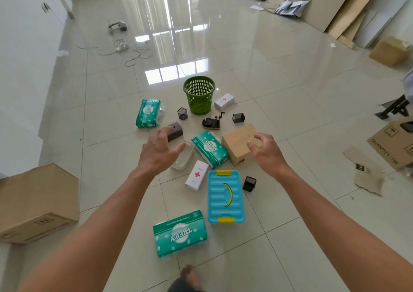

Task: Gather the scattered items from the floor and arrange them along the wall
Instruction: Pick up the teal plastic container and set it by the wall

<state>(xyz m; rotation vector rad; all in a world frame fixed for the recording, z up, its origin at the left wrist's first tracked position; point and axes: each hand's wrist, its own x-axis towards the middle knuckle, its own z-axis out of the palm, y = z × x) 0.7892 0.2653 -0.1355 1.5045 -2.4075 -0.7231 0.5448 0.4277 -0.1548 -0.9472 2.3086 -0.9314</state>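
Both grips above items.

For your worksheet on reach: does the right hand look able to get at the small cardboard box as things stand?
Probably yes. The right hand, open and holding nothing, hovers right over the small cardboard box. Nothing lies on the box, and the tissue pack beside it leaves its top and right side free.

Glossy pale tile floor is reflecting window light; white wall is running along left, cardboard sheets are leaning at right.
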